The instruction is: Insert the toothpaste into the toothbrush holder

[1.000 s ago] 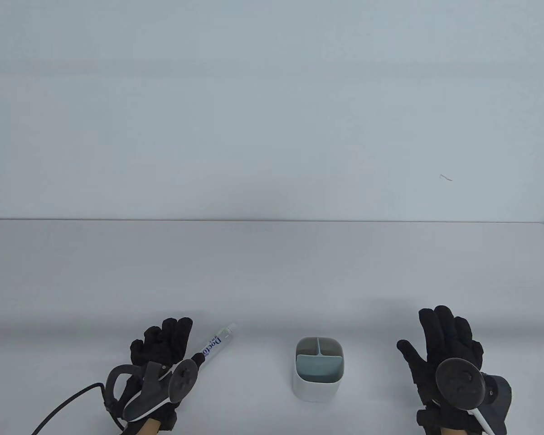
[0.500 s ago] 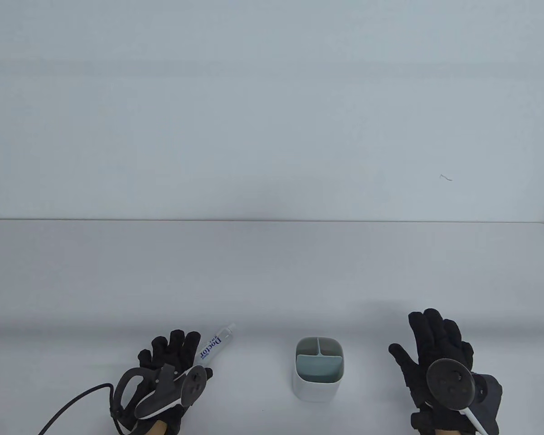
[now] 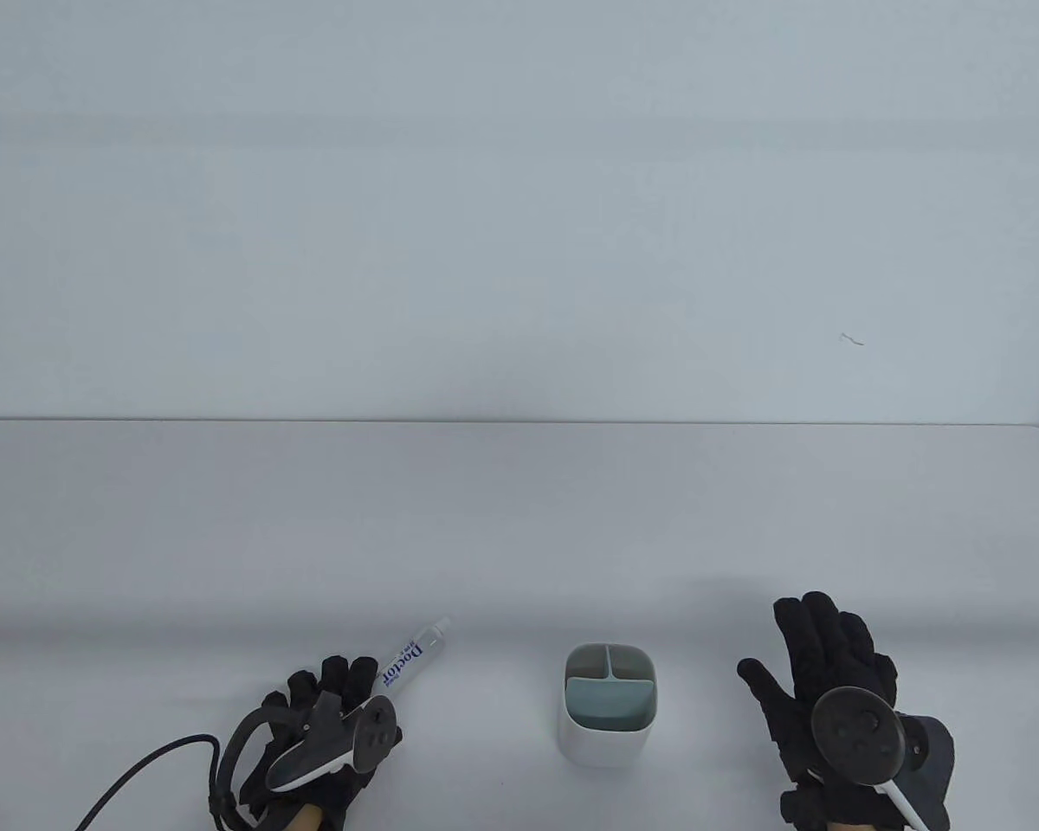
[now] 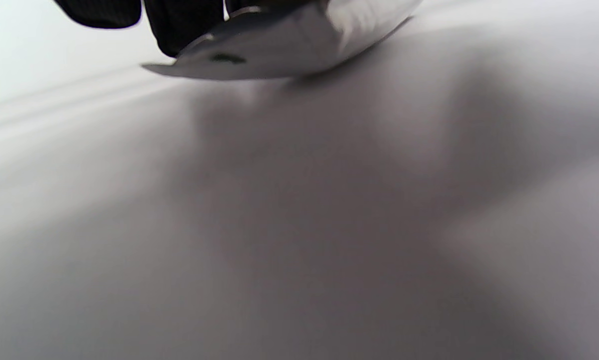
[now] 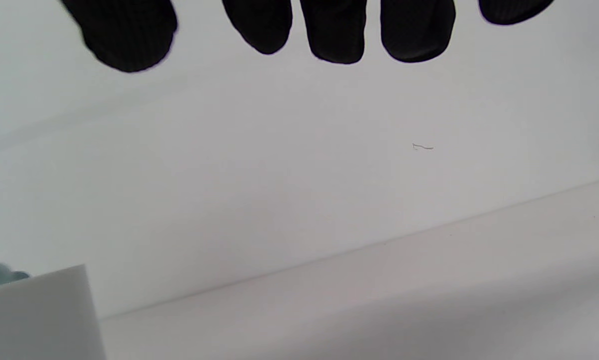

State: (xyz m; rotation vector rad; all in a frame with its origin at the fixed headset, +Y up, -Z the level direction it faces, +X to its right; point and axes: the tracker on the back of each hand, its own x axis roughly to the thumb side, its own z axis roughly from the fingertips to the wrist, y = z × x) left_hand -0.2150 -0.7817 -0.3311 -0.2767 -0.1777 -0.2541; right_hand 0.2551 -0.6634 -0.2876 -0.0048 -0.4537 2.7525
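Observation:
A white toothpaste tube [image 3: 411, 658] with blue lettering lies slanted on the table, cap end pointing up and right. My left hand [image 3: 346, 692] curls its fingers over the tube's lower end. In the left wrist view the fingers [image 4: 179, 25] hold the tube's flat crimped end [image 4: 289, 45], which sits just off the table. The white toothbrush holder [image 3: 602, 749], with grey-green compartments, stands upright between my hands. My right hand [image 3: 818, 658] lies open to the right of the holder and holds nothing. Its fingertips [image 5: 334, 30] hang apart in the right wrist view, with the holder's corner [image 5: 34, 315] at lower left.
A black cable [image 3: 138, 770] runs from my left wrist to the bottom edge. The white table [image 3: 519, 519] ends at a back edge against a pale wall.
My left hand has drawn back toward me along the tube and curled its fingers over its lower end. My right hand has shifted slightly left and back. The tube and the holder have not moved.

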